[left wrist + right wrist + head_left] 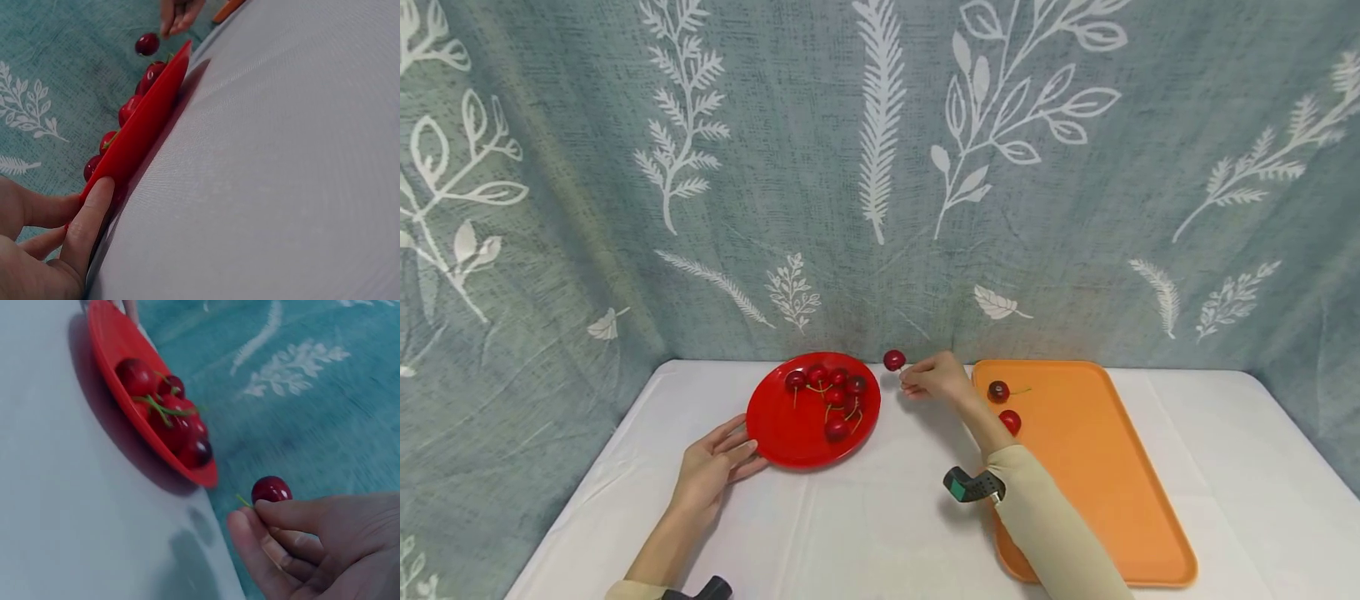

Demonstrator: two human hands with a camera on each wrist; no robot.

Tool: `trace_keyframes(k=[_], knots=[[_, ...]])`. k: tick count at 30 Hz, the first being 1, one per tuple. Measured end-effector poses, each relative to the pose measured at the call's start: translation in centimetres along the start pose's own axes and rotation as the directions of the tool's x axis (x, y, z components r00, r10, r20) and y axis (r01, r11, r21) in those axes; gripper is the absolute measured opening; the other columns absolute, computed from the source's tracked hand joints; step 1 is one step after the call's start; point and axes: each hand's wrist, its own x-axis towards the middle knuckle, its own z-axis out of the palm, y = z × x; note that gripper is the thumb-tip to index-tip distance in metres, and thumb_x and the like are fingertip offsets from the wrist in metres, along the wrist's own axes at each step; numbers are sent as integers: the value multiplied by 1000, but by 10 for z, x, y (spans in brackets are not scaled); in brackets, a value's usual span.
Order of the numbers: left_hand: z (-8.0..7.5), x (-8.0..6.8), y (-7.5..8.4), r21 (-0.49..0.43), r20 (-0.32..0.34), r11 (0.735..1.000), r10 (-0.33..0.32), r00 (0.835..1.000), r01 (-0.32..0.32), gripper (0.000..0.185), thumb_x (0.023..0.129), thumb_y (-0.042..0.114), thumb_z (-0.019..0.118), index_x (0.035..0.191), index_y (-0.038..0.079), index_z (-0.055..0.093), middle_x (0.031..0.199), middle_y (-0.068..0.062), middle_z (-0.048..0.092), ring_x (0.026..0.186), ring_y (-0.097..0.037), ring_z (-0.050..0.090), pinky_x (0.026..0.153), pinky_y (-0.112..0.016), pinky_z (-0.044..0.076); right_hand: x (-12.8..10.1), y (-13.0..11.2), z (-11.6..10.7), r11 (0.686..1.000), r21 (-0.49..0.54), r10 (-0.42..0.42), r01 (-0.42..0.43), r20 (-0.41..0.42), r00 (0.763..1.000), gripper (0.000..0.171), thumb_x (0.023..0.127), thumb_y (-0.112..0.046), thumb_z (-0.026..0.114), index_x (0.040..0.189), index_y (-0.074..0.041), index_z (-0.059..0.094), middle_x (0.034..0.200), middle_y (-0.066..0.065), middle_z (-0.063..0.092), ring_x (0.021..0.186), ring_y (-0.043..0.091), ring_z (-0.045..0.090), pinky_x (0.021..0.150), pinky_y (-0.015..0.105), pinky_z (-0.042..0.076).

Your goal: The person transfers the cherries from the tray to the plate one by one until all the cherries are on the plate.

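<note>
A red plate [782, 433] with several cherries [835, 396] sits on the white table. My left hand [715, 467] rests with straight fingers against the plate's near left rim [134, 140]. My right hand [934, 379] pinches the stem of one cherry [893, 360], holding it up just right of the plate. In the right wrist view the held cherry [271, 489] sits above my fingertips [250, 528], past the plate's edge [187, 469]. Two cherries [998, 391] [1011, 422] lie on the orange tray [1097, 467].
A leaf-patterned blue-grey curtain [880, 167] stands close behind the table and wraps round both sides. The white tablecloth [865, 533] spreads in front of the plate and tray. The tray reaches near the front right edge.
</note>
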Motion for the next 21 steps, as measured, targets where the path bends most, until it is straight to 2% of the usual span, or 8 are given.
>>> trace_keyframes(k=[9,15,21], knots=[[0,1,0,-1,-6,1000,-9,1000,9,61,99,4,54,153,3,27,147,-26,40,96,-14,70,80,-29,59,8,-6,35,995,-78,-67,68,11,998,13,87,6,65,94,16,71,88,25,72,64,21,71,61,29,61],[2,1,0,10,-3,1000,-1,1000,1,61,99,6,54,153,4,28,146,-26,41,97,-13,70,81,-29,58,8,-12,46,993,-104,-50,52,20,999,11,85,7,68,90,16,72,81,23,72,57,16,68,58,27,60],[0,0,0,14,-11,1000,2,1000,-2,61,99,6,54,153,3,27,147,-26,41,99,-15,69,80,-29,59,10,-12,53,974,-213,-76,81,32,997,11,86,4,67,88,12,74,75,18,72,56,15,68,56,23,59]])
